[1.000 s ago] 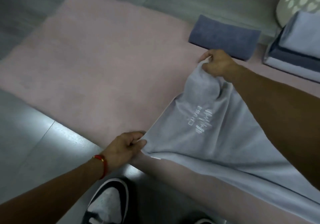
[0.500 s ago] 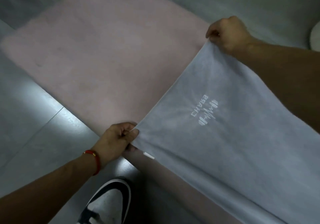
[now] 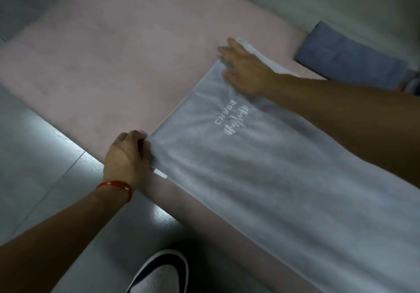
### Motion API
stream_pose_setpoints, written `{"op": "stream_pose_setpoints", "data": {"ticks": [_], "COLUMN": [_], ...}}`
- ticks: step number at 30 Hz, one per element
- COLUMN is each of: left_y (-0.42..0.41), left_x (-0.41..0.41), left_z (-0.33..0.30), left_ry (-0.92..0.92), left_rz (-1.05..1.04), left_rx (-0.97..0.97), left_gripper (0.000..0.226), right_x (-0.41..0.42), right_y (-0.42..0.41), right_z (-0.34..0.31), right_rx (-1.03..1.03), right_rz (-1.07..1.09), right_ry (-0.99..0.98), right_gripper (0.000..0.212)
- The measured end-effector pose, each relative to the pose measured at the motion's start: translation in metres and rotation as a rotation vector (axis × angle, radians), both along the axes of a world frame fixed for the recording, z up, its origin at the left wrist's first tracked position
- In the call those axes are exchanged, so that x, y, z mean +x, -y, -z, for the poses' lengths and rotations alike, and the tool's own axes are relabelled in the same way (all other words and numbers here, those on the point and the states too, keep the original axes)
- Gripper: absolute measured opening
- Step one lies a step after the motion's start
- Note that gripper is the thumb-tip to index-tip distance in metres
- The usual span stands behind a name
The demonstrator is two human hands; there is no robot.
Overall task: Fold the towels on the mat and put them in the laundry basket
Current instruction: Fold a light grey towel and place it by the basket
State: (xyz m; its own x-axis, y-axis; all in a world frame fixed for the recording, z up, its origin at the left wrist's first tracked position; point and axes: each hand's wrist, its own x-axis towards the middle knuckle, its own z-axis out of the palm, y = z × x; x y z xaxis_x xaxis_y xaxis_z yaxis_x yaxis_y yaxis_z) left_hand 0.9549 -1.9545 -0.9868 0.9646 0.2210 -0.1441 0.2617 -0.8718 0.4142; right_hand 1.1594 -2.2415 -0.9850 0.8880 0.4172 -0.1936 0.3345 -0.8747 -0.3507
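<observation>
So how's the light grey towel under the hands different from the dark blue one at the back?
The light grey towel lies spread out flat and long; the dark blue towel is already folded into a compact block. The grey one carries white lettering; none shows on the blue one. The left hand grips the grey towel's near corner and the right hand presses its far corner, while nothing touches the blue one. Both lie on the pink mat.

Bare forearms, red cord bracelet (image 3: 114,187), black-and-white sneaker (image 3: 160,272).
</observation>
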Motion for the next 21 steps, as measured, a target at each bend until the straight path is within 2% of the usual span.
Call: {"op": "stream_pose_setpoints", "data": {"ticks": [3,6,9,11,13,16,21], "left_y": [0.02,0.054,0.067,0.07,0.08,0.122,0.244], "left_x": [-0.019,-0.043,-0.054,-0.055,-0.052,-0.048,-0.084], "left_z": [-0.005,0.002,0.021,0.025,0.018,0.001,-0.004], "left_ry": [0.134,0.063,-0.082,-0.158,-0.235,-0.16,-0.024], "left_rz": [0.355,0.769,0.858,0.853,0.827,0.852,1.372], "left_rx": [0.279,0.305,0.408,0.466,0.499,0.442,0.41], "left_gripper": [0.043,0.058,0.064,0.068,0.077,0.083,0.074], "right_x": [-0.096,-0.202,-0.26,-0.279,-0.296,-0.34,-0.447], "right_y": [0.018,0.038,0.057,0.066,0.077,0.108,0.211], "right_z": [-0.008,0.001,0.024,0.028,0.019,-0.002,-0.016], "right_rx": [-0.174,-0.255,-0.354,-0.325,-0.235,-0.124,-0.204], "right_rz": [-0.09,-0.043,-0.021,-0.004,0.127,0.418,0.931], "right_ry": [-0.018,0.025,-0.039,-0.05,-0.011,-0.035,-0.127], "right_gripper": [0.061,0.066,0.072,0.071,0.067,0.063,0.069]}}
